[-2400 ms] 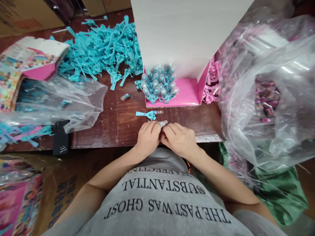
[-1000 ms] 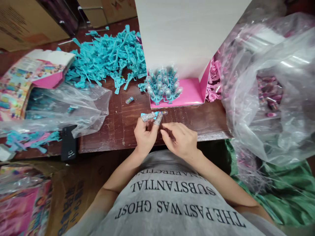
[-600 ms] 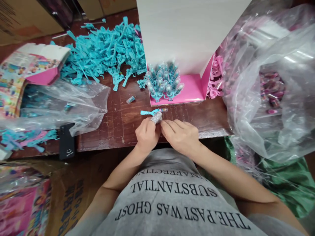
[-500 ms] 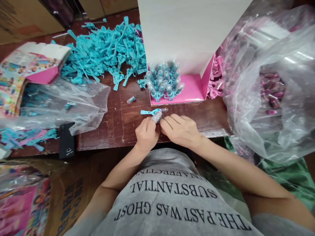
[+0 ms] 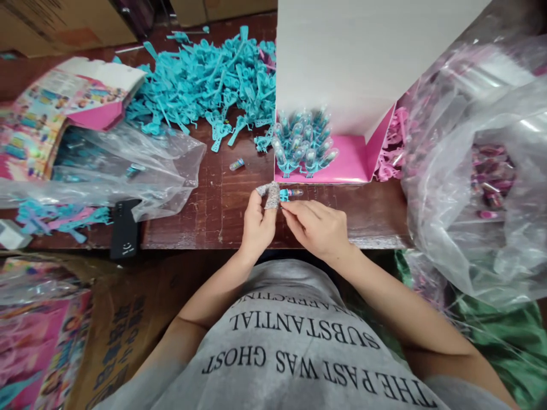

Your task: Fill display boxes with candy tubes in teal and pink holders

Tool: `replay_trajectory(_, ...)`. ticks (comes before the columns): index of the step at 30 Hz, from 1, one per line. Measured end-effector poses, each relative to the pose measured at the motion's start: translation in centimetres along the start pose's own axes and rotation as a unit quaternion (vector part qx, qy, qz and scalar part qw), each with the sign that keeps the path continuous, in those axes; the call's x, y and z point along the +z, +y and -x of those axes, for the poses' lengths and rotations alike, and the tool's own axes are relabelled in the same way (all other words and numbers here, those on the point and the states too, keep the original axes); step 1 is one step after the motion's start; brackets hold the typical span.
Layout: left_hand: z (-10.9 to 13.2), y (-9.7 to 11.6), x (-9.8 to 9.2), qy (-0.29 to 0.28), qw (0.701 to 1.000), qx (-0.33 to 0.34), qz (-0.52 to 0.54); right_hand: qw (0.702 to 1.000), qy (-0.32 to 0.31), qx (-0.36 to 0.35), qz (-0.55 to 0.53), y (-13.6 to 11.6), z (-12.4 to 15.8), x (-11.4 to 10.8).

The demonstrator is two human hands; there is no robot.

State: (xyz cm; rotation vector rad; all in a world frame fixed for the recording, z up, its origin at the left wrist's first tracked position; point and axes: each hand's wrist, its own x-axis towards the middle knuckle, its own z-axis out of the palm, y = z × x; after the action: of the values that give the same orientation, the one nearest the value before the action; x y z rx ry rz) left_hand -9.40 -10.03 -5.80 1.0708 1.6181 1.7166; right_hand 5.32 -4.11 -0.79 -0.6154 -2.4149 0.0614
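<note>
A blue clip (image 5: 284, 196) lies on the table (image 5: 370, 213) just beyond a worker's hands, its capsule (image 5: 295, 193) pointing right, long axis running side to side. The left hand (image 5: 260, 221), fingers taped, partly hides it; the right hand (image 5: 318, 229) pinches narrowly beside. Whether either holds anything cannot be told. A box (image 5: 348, 158) stands beyond.

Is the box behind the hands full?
No, only partly: blue pieces with clear tips stand in the left of the box, while its pink floor shows on the right.
</note>
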Motion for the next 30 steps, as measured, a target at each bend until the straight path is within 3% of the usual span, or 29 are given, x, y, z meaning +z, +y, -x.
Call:
replay_trajectory(5,0.5,-0.1,0.3,0.002,1.000,-0.017,0.001,0.998,-0.009,0.056,-0.003,-0.9,0.6,0.7)
replay_trajectory(13,1.6,-1.2,0.5,0.007,0.998,-0.057,0.022,0.996,-0.049,0.057,0.056,-2.2,0.3,1.2)
replay_trajectory(19,1.9,-1.8,0.1,0.004,0.999,-0.042,0.006,0.989,-0.116,-0.018,0.094,-1.2,-0.4,1.4)
replay_trajectory(24,1.3,-2.4,0.0,0.085,0.996,-0.008,0.024,0.984,-0.121,-0.118,0.056,-0.3,-0.9,0.9)
replay_trajectory(26,0.9,-2.4,-0.1,0.108,0.994,0.020,0.028,0.986,-0.110,-0.108,0.058,-0.4,-0.9,1.2)
replay_trajectory(30,0.3,-2.0,-1.0,0.112,0.990,0.059,-0.053,0.994,-0.092,-0.021,0.058,-0.9,-0.4,2.0)
